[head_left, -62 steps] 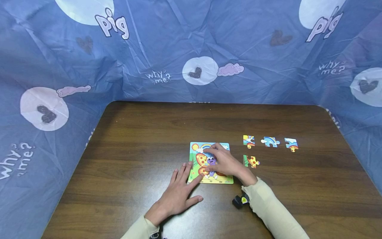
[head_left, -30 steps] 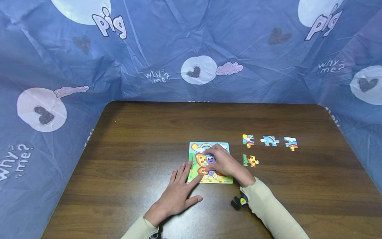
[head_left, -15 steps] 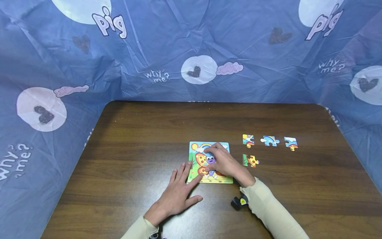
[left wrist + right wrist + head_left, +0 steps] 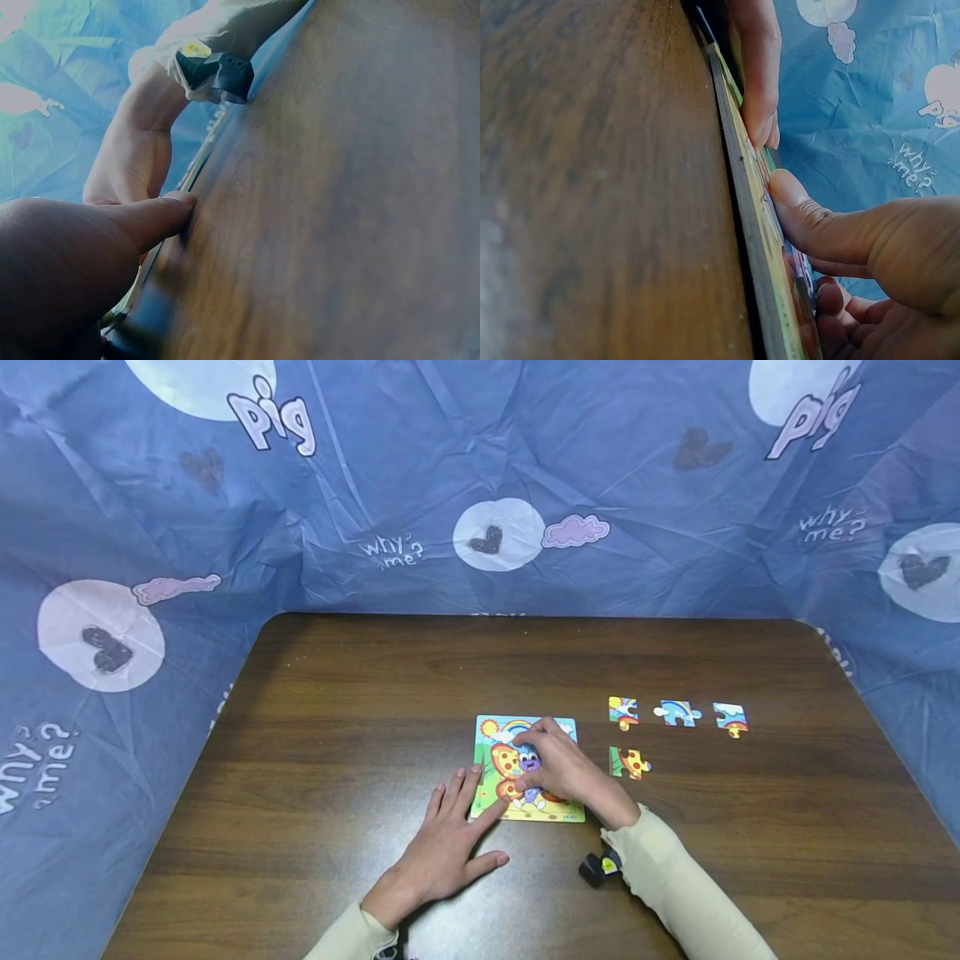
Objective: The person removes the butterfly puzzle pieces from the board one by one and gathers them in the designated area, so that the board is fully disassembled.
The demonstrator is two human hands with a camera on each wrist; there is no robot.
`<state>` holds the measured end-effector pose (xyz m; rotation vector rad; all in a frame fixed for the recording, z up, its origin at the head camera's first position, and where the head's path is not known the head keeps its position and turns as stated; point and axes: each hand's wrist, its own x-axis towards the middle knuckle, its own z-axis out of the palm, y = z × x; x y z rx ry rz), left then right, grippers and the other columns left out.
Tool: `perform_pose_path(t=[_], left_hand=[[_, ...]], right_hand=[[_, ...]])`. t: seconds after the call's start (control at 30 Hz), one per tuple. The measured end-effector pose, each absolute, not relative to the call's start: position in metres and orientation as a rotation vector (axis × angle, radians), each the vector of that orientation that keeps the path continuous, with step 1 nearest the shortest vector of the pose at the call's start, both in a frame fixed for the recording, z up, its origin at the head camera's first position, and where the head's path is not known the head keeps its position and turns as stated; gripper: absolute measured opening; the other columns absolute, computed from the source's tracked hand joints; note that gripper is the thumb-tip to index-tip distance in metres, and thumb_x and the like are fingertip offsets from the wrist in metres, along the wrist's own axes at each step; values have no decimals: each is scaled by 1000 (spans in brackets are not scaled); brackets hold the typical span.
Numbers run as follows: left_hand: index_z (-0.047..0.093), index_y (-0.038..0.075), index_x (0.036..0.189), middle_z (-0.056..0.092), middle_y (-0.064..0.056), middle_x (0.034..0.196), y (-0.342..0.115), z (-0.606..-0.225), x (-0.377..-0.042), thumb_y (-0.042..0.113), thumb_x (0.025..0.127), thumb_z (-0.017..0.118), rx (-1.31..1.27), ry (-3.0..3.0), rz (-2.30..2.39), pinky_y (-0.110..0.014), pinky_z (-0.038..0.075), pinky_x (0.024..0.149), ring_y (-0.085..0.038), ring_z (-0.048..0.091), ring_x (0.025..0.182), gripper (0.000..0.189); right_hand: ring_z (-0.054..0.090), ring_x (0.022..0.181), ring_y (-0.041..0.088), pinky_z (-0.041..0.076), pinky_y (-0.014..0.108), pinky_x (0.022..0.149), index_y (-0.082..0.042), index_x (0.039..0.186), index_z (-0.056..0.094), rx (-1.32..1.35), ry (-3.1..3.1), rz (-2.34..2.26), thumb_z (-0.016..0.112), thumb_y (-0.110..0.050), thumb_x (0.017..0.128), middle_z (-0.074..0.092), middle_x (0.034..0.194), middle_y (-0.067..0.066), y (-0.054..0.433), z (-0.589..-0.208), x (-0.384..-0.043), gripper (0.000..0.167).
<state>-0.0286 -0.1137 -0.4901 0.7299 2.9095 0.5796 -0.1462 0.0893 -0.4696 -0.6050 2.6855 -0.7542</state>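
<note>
A square jigsaw puzzle board (image 4: 489, 810) with a butterfly picture lies flat on the table. My left hand (image 4: 442, 856) rests at its lower left, fingers straight and spread, with fingertips on the board's left edge and lower left area. Over the middle of the board, my right hand (image 4: 562, 764) bends its thumb and forefinger about the puzzle piece (image 4: 530, 760) with the purple face. In the right wrist view the right thumb (image 4: 810, 221) touches the picture surface, while the other fingers curl behind it. The hand partly hides the piece and the board's right side.
To the board's right lie loose puzzle pieces: a sun piece (image 4: 623, 710), a rainbow piece (image 4: 678, 713), a cloud piece (image 4: 730, 717), and below them a red-dotted yellow piece (image 4: 628, 763). The brown wooden table (image 4: 300, 735) is bordered by a blue printed cloth (image 4: 420, 460).
Both hands keep almost the same places on the board. The loose pieces lie as before; only the head view shifts very slightly.
</note>
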Motion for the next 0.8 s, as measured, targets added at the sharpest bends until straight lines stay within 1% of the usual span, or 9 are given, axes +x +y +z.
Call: perform_pose_path(t=[0.53,0.73,0.8], left_hand=[[43,24,152,15,-27,166,-114,-489,-28,54,94,59,724,2906,571,-69,24,118,-50,21,152,68],[43,24,152,15,-26,166,-114,-489,-28,54,94,59,714,2907,560,-69,24,118,-49,20,152,68],[42,24,153,14,-26,166,-114,-490,-28,54,94,59,713,2904,559,-69,24,118,-49,20,152,68]], right_hand=[[61,111,30,52,49,99,-9,127,65,-648,2748,-729,91,-28,69,59,125,15,88,-465,-144,66],[59,107,27,53,46,96,-8,128,64,-682,2737,-732,90,-27,71,58,122,14,89,-467,-144,65],[58,107,26,53,46,95,-7,130,63,-691,2732,-735,89,-28,72,58,123,14,90,-467,-144,67]])
